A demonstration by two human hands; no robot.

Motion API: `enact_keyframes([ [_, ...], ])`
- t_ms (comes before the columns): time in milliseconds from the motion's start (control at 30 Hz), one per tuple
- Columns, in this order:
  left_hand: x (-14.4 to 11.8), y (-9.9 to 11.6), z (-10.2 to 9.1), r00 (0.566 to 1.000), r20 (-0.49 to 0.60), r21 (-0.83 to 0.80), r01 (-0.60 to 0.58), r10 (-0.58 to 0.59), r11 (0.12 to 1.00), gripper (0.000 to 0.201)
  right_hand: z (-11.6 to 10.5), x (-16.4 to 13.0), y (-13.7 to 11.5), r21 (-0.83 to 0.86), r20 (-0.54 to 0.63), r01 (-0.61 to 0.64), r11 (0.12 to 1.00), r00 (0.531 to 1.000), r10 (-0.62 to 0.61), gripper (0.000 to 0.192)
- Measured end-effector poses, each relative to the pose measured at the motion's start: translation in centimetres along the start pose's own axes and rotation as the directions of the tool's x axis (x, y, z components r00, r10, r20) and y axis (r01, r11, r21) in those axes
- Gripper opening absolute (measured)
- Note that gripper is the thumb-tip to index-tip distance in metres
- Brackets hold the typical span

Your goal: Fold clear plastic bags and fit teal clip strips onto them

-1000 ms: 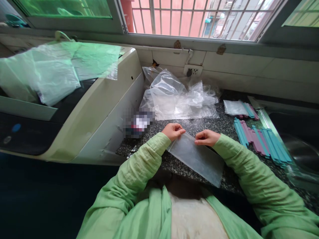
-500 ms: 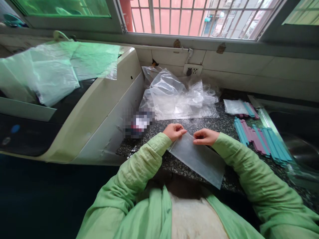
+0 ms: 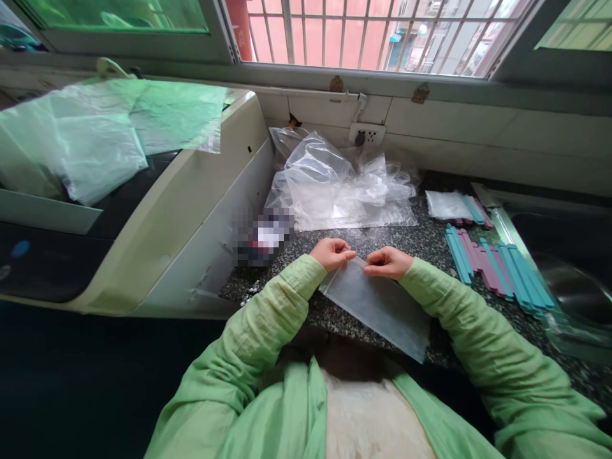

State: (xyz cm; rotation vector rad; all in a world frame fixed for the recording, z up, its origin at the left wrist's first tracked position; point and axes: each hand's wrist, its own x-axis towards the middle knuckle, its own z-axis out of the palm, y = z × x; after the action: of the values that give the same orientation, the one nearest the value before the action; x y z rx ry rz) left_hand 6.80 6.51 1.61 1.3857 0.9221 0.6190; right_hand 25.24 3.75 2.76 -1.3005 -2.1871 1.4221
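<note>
A clear, flat plastic bag (image 3: 382, 306) slants over the front edge of the speckled dark counter (image 3: 325, 245), close to my body. My left hand (image 3: 333, 254) pinches its upper left corner between thumb and fingers. Just to the right, my right hand (image 3: 388, 262) has thumb and fingertips closed on the bag's top edge. The two hands are a small gap apart. The bag looks flat, and its lower right corner hangs toward me.
Behind my hands lies a heap of clear plastic bags (image 3: 335, 185). Teal and purple strips (image 3: 497, 271) lie at the right, with a small packed bag (image 3: 447, 205) behind them, beside a sink (image 3: 574, 287). A washing machine (image 3: 191, 210) with plastic sheets (image 3: 105, 134) on top stands left.
My right hand has shifted slightly left along the bag's top edge, closer to my left hand. The view has moved a little; both hands keep their pinch.
</note>
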Motion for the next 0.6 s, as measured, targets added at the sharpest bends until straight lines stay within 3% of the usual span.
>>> enact_keyframes([
  [167, -0.18, 0.4, -0.24, 0.999, 0.032, -0.027, 0.035, -0.034, 0.999, 0.029, -0.2, -0.22, 0.35, 0.024, -0.04, -0.004, 1.0, 0.999, 0.005, 0.05],
  [500, -0.01, 0.15, -0.31, 0.998, -0.002, 0.045, -0.06, 0.061, 0.997, 0.021, -0.44, -0.61, 0.43, 0.02, -0.033, -0.012, 1.0, 0.999, 0.013, 0.05],
  [600, 0.0, 0.03, -0.15, 0.996, 0.04, 0.061, -0.085, 0.083, 0.995, 0.021, -0.19, -0.11, 0.0, 0.036, -0.097, 0.005, 0.999, 0.995, -0.002, 0.049],
])
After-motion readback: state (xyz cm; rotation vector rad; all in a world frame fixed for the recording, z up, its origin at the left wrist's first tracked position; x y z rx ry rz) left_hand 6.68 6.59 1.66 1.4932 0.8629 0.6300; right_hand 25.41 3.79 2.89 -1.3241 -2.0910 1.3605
